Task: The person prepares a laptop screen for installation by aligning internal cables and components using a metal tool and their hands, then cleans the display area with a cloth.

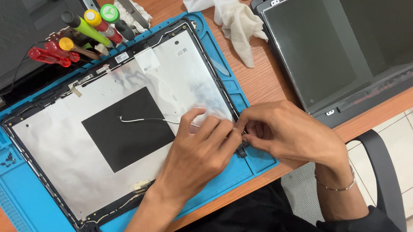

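The lid (112,128) lies inner face up on the blue mat (20,199) on the bench (265,79). Both hands meet at its right edge: the left hand (198,151) and right hand (286,132) each grip, fingers pressed together, something small at the frame; likely seating it, which wants fine pressure. White labels (147,61) sit along the top edge.

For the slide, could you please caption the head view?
Both hands work at the laptop lid's edge on a blue mat.
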